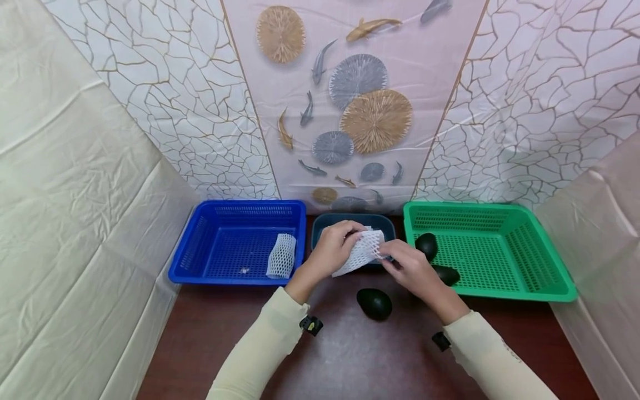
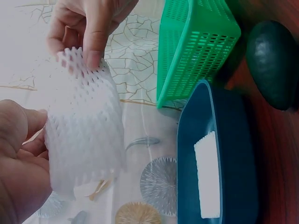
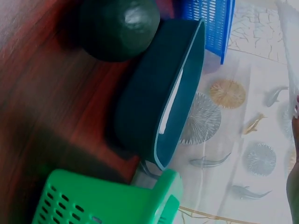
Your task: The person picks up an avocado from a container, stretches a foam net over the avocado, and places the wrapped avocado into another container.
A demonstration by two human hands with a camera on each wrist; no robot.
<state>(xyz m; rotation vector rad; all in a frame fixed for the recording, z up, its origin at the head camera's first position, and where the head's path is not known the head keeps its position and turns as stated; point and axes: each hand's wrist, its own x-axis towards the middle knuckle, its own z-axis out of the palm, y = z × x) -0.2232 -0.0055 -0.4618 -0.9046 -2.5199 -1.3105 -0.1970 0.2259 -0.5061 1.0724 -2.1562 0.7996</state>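
Note:
Over the small dark teal bin (image 1: 316, 229), both hands hold a white foam net sleeve (image 1: 364, 253). My left hand (image 1: 330, 249) grips one side of it, with the thumb and fingers curled at the edge in the left wrist view. The thumb and fingers of my right hand (image 1: 412, 268) pinch its other end. Nothing shows inside the sleeve's mesh. A dark green avocado (image 1: 374, 304) lies on the table below the hands. More white foam net (image 2: 207, 177) sits in the bin, as the left wrist view shows.
To the left stands a blue basket (image 1: 215, 280) with another foam net sleeve (image 1: 281, 255) in it. The green basket (image 1: 535, 294) at right contains two avocados (image 1: 426, 245), partly behind the right hand. Patterned cloth (image 1: 330, 111) hangs behind the containers.

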